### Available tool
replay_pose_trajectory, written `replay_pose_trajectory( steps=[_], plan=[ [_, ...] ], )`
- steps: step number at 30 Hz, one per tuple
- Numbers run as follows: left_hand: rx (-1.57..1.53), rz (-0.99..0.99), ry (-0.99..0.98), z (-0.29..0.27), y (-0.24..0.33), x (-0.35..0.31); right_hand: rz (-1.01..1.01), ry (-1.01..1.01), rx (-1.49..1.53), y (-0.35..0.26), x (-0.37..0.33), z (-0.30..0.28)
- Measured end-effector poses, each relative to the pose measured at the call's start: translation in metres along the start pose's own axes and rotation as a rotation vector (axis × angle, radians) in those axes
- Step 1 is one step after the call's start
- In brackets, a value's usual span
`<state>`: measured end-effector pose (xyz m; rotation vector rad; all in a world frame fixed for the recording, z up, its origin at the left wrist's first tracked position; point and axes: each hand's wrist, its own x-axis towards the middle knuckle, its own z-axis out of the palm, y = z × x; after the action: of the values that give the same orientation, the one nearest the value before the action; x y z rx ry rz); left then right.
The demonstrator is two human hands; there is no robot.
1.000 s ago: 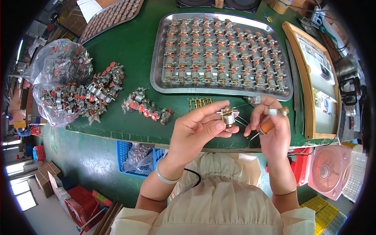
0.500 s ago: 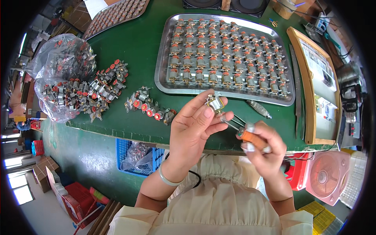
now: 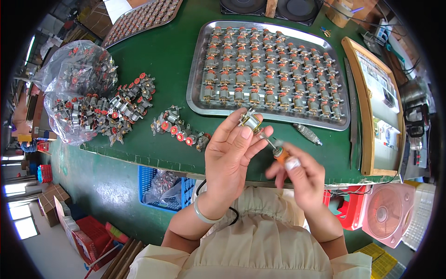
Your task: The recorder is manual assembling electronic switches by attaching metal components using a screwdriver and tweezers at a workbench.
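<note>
My left hand (image 3: 226, 160) holds a small metal motor-like part (image 3: 251, 122) between thumb and fingers, in front of the tray's near edge. In my right hand (image 3: 304, 179) is a screwdriver (image 3: 280, 155) with an orange handle; its thin shaft points up and left, to the lower end of the part. Whether the tip touches the part, I cannot tell. White wrapping covers a fingertip of the right hand. Behind both hands, a metal tray (image 3: 197, 88) carries rows of similar parts with red discs. Loose ones (image 3: 180, 132) lie left of my left hand.
At the left, a clear plastic bag (image 3: 76, 58) spills more parts onto the green table (image 3: 162, 60). A grey spindle-shaped tool (image 3: 307, 134) lies by the tray. A wood-framed panel (image 3: 369, 107) stands right. Below the table edge are a blue crate (image 3: 148, 186) and a pink fan (image 3: 383, 211).
My right hand has moved left and up, bringing the screwdriver handle closer to the part, and its grip has shifted. The part in my left hand has tilted slightly.
</note>
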<state>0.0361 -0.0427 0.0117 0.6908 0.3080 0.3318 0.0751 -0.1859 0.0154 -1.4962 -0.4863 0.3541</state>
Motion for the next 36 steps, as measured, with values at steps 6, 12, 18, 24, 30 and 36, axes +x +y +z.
replay_pose_trajectory(
  steps=[6,12,18,24,30,36],
  plan=[
    [0.043,0.014,-0.022,0.001,0.004,-0.003,0.566,-0.378,0.798,0.009,0.004,-0.016],
    [0.058,-0.036,-0.132,0.001,0.009,-0.002,0.530,-0.453,0.849,0.011,0.006,-0.011],
    [0.113,-0.056,-0.242,-0.005,0.002,-0.004,0.338,-0.094,0.518,0.004,0.011,0.001],
    [0.242,0.040,-0.178,-0.002,0.002,-0.005,0.310,-0.110,0.536,0.007,0.011,0.006],
    [0.468,0.190,-0.267,-0.005,0.006,-0.004,0.318,-0.130,0.618,0.011,0.011,0.001],
    [0.657,0.432,-0.127,-0.001,-0.005,-0.006,0.009,0.030,0.232,0.005,0.007,0.013]
  ],
)
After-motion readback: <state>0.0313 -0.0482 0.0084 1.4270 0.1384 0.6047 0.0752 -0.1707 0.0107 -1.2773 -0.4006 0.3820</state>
